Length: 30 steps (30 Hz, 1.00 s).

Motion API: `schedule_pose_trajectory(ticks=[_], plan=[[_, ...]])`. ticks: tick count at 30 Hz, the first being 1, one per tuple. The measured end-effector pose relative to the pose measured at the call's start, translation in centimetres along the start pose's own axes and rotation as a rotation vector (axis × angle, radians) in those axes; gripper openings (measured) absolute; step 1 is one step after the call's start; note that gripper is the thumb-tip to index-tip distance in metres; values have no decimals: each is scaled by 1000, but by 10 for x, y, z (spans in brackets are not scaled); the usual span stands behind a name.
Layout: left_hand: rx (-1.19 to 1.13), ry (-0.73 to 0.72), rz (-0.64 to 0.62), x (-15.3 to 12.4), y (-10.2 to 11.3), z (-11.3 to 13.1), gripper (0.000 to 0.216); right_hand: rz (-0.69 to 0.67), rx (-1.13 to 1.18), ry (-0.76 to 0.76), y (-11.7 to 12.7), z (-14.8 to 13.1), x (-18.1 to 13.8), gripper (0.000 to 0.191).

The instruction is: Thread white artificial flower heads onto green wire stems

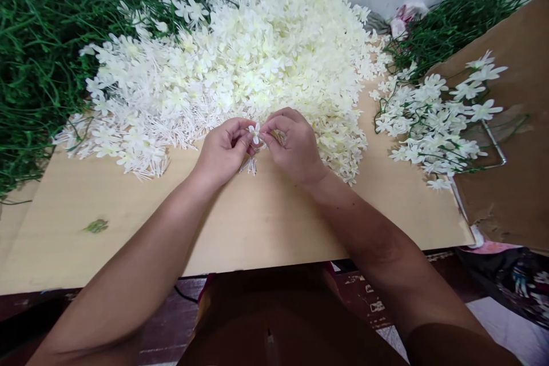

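Observation:
Between my two hands, over the near edge of the flower heap, is a small white artificial flower (254, 134). My left hand (227, 148) pinches it from the left with thumb and fingertips. From the right, my right hand (295, 146) has its thumb and forefinger closed at the petals. Pale petals show through the gap in the right hand's curled fingers; whether they are held or lie behind cannot be told. Just below the fingertips, a few white stems (251, 166) lie on the board. The large heap of white and cream flower heads (274, 51) spreads right behind my hands.
Tangled green plastic stems (38, 57) fill the left side, with another green bunch (458, 23) at the back right. Finished-looking flower sprays (437, 120) rest beside a bent metal rod (497, 148) and cardboard (510, 183). A green scrap (96, 226) lies on the wooden board (266, 229).

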<state>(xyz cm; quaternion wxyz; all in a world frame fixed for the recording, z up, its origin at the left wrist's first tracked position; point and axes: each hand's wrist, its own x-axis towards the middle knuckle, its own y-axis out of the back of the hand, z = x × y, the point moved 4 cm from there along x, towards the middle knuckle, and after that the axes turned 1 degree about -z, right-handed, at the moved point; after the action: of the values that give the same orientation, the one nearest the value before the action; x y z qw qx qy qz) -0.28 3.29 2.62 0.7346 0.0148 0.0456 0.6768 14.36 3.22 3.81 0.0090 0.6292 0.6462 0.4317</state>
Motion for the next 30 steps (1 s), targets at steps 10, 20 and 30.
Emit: schedule_pose_trajectory(ticks=[10, 20, 30], plan=[[63, -108, -31, -3, 1, -1, 15, -68, 64, -64, -5, -2, -1, 11], [51, -172, -35, -5, 5, 9, 15, -61, 509, -340, -10, 5, -1, 9], [41, -121, 35, -2, 10, 3, 12, -97, 901, -548, -12, 11, 2, 43]])
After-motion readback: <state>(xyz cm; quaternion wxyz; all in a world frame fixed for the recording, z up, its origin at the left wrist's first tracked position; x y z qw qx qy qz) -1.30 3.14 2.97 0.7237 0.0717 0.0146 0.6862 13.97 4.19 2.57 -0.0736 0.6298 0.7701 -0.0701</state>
